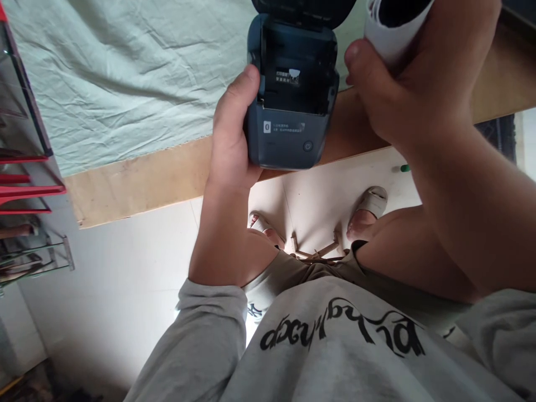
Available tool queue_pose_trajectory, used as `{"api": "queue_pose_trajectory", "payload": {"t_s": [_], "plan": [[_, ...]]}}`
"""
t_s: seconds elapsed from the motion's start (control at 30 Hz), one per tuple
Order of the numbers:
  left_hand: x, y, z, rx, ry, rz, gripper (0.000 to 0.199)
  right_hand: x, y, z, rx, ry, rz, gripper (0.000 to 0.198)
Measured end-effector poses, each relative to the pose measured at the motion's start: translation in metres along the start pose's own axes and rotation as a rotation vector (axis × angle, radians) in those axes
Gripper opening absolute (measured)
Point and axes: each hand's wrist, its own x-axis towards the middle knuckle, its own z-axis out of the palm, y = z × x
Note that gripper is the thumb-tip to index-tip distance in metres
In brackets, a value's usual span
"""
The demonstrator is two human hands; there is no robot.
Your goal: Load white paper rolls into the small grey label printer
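A dark blue portable label printer (288,139) is held up by my left hand (235,120), whose thumb lies along its left side. Its black lid (310,11) is swung up at the top of the view. Inside the bay I see printed markings, and a power button sits on the lower face. To the right of the printer, my right hand (422,84) is closed round a white paper roll (387,42). The roll's dark hollow end faces up, and it is apart from the printer. Some fingers of both hands are hidden.
Beyond my hands lies a bed or table with a wrinkled pale green sheet (125,67) and a wooden edge (138,181). Red-edged racks (31,192) stand at the far left. Below are my legs, slippers (372,201), a wooden stool (318,251) and the tiled floor (125,268).
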Motion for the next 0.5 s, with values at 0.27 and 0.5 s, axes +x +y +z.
{"api": "queue_pose_trajectory", "payload": {"t_s": [0.27, 0.5], "plan": [[0.001, -0.001, -0.003, 0.018, -0.02, -0.015, 0.046, 0.001, -0.015, -0.002, -0.139, -0.244, 0.239, 0.048], [0.003, -0.003, -0.004, -0.015, 0.0, -0.036, 0.043, -0.006, -0.017, -0.011, -0.093, -0.235, 0.223, 0.053]]}}
